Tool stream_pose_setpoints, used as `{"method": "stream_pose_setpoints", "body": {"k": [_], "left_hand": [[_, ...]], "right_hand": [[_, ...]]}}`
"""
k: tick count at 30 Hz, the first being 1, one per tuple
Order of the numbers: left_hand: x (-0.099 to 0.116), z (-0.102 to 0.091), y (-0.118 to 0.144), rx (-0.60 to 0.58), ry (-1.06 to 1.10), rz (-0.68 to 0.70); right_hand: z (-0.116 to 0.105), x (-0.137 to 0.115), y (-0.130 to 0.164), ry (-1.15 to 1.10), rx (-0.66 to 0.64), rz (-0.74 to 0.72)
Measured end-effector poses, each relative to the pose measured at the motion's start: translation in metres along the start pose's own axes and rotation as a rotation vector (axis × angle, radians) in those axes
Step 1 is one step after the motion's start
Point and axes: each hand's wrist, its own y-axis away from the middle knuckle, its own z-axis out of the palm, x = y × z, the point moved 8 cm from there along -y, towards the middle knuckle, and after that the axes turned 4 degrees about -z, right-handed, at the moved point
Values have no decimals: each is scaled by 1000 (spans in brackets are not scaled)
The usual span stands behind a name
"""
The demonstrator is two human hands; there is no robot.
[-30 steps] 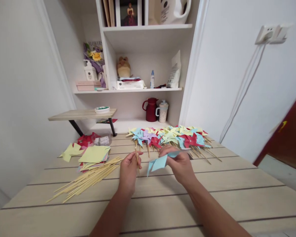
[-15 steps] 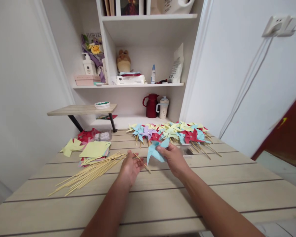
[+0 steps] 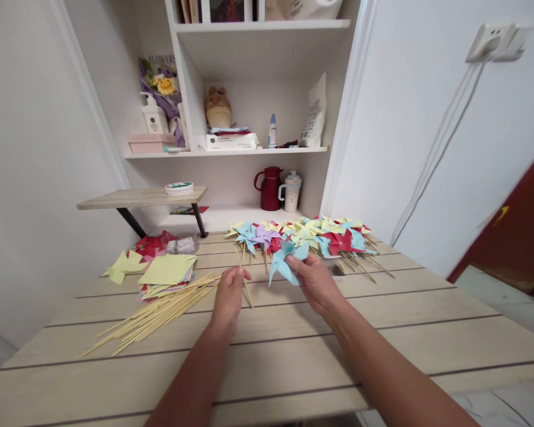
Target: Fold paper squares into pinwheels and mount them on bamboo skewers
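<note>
My left hand (image 3: 228,296) pinches a thin bamboo stick (image 3: 248,293) above the wooden table (image 3: 293,350); the stick points down toward me. My right hand (image 3: 315,281) holds a folded light-blue paper pinwheel (image 3: 283,263) by its lower right edge, a little right of the stick. Stick and pinwheel are apart. Just behind both hands lies a row of finished pinwheels (image 3: 302,237) in blue, yellow, red and purple, each on a stick.
A loose bundle of bamboo sticks (image 3: 160,314) lies left of my left hand. Stacked paper squares (image 3: 169,274) and cut red and yellow pieces (image 3: 136,256) sit behind it. Shelves at the back hold a red jug (image 3: 270,188) and a mug (image 3: 290,193).
My right hand has raised the blue pinwheel from flat to more upright and moved it away from me. The stick in my left hand swung and now points down. The camera shifted slightly.
</note>
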Motion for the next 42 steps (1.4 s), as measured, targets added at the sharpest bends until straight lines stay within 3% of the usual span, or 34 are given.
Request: {"method": "stream_pose_setpoints", "body": {"k": [3,6,8,11,18,23,32,36,42], "left_hand": [[13,1,1,-35,55,81],[13,6,2,-89,168,58],[13,5,3,-70,159,69],[17,4,6,-58,51,129],[42,19,30,-120,-280,469],[63,25,50,-72,-435,742],[84,26,73,74,-572,1066],[87,25,79,119,-579,1137],[87,25,79,94,-607,1089]], "right_hand": [[3,-19,5,176,-55,-173],[26,-49,25,454,-244,-523],[42,-64,43,558,-357,-748],[51,-74,57,599,-419,-907],[41,-87,59,539,-378,-1003],[40,-91,63,552,-390,-1012],[38,-89,60,562,-343,-992],[38,-89,60,573,-334,-993],[40,-92,62,582,-338,-1005]]}}
